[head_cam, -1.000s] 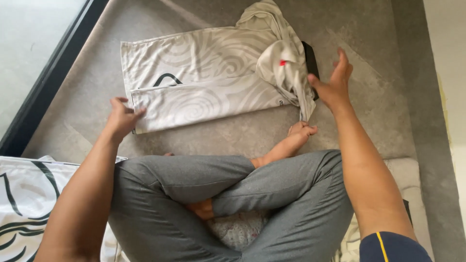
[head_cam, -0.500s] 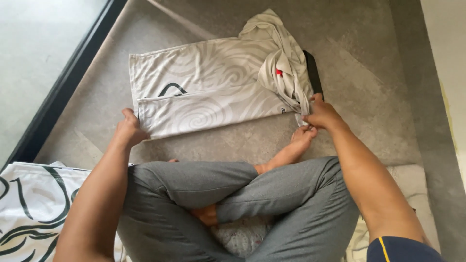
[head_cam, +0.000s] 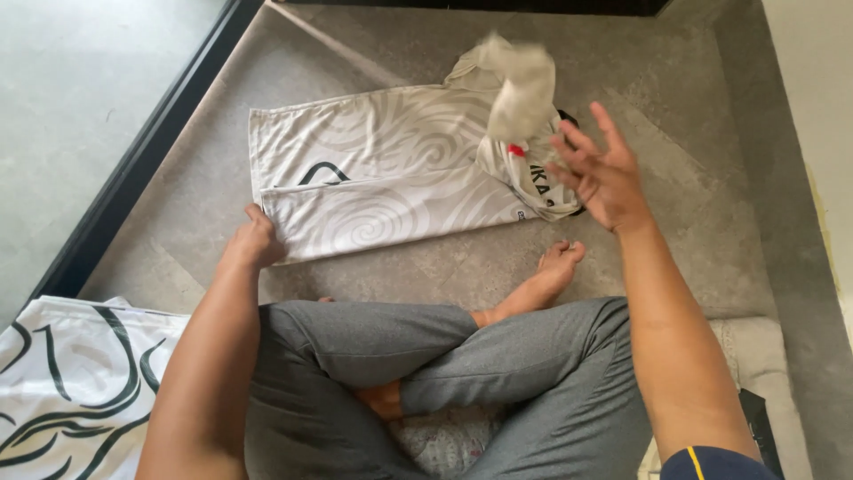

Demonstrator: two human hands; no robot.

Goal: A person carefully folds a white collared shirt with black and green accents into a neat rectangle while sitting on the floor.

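Observation:
A white shirt (head_cam: 382, 178) with a pale swirl pattern lies partly folded on the grey floor in front of my crossed legs. My left hand (head_cam: 254, 238) grips its near left corner, fingers closed on the cloth. My right hand (head_cam: 601, 171) is raised just right of the shirt's bunched end, palm open and fingers spread, holding nothing. A loose flap of the shirt (head_cam: 522, 87) is blurred in the air above the bunched part, just left of my right hand. My bare foot (head_cam: 544, 277) rests below the shirt's right end.
Another white garment with black curved lines (head_cam: 71, 382) lies at the lower left beside my knee. A black door track (head_cam: 147, 156) runs diagonally along the left. A pale cushion (head_cam: 755, 356) and a dark flat object (head_cam: 757, 418) sit at the lower right.
My right hand left the shirt's near right corner and rose with fingers spread. A flap of the shirt flipped up into the air. My left hand stayed on the left corner.

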